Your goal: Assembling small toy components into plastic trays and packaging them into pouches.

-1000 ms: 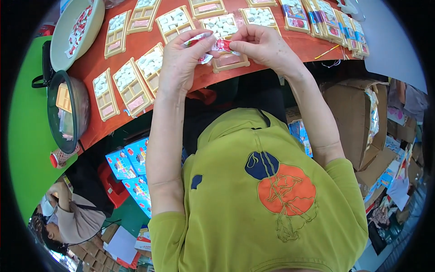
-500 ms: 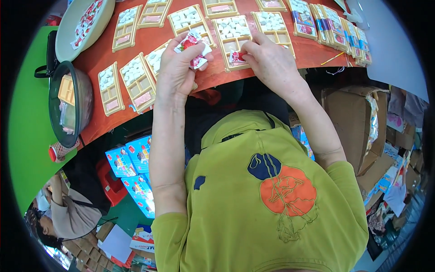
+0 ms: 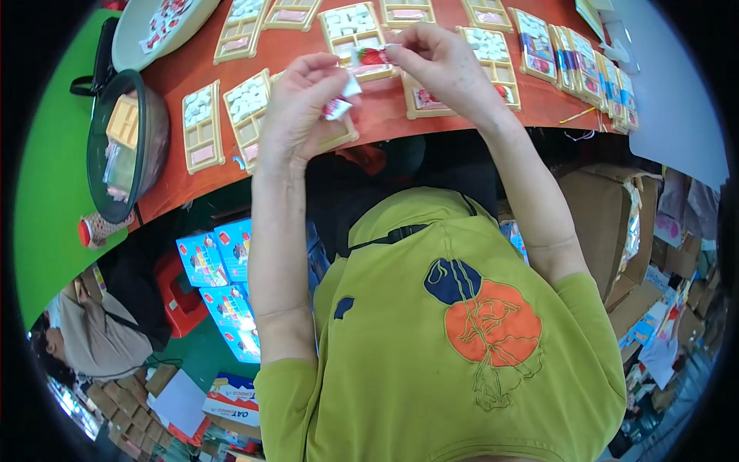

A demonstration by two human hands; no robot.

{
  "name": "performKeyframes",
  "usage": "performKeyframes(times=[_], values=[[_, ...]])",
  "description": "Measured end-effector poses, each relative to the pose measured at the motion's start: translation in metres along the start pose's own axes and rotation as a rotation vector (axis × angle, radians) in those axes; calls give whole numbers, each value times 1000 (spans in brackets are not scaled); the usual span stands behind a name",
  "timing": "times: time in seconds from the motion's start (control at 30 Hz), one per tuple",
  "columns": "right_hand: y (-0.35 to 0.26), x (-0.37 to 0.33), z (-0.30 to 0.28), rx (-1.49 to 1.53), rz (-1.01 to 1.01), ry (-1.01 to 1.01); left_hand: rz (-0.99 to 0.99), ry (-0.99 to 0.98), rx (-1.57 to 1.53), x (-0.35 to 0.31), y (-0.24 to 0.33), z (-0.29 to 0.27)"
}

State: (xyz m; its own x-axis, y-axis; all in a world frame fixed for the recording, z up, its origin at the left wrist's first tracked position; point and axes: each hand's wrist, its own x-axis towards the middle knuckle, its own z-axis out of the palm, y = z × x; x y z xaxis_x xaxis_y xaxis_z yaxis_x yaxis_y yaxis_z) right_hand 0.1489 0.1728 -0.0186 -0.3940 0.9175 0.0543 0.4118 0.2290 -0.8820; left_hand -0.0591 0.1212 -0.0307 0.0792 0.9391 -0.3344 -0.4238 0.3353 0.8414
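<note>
My left hand [image 3: 302, 108] is closed around a few small white-and-red sachets [image 3: 337, 108]. Between the thumb and finger of my right hand [image 3: 450, 73] is a sachet with a strawberry print [image 3: 372, 56], held over the compartments of a cream divided tray [image 3: 349, 15] filled with white pieces at its far end. Partly behind my right hand lies another tray [image 3: 412, 114], with a red-and-white sachet [image 3: 425, 98] in one compartment. A cream tray [image 3: 329, 143] sits under my left hand, mostly covered by it.
More divided trays [image 3: 202, 138] with white pieces and pink blocks stand on the red table [image 3: 165, 192]. Packed trays [image 3: 573, 61] are lined up at the right. A pale basin [image 3: 204, 23] of sachets and a dark bowl [image 3: 158, 127] are at the left. A person [image 3: 104, 331] sits at lower left.
My right hand has moved up and left, away from the nearer tray, and now holds a strawberry sachet. A sachet stays behind in that tray. Fewer sachets show in my left hand.
</note>
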Motion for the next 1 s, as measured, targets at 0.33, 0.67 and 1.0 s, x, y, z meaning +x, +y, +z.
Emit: performKeyframes(times=[0.33, 0.67, 1.0], values=[[-19, -27, 72, 2, -22, -218, 170, 342, -184, -27, 21, -62], [-32, -18, 79, -150, -182, -85, 185, 284, -219, -46, 9, -56], [-45, 15, 99, 242, 70, -325, 237, 224, -178, -52, 1, -45]])
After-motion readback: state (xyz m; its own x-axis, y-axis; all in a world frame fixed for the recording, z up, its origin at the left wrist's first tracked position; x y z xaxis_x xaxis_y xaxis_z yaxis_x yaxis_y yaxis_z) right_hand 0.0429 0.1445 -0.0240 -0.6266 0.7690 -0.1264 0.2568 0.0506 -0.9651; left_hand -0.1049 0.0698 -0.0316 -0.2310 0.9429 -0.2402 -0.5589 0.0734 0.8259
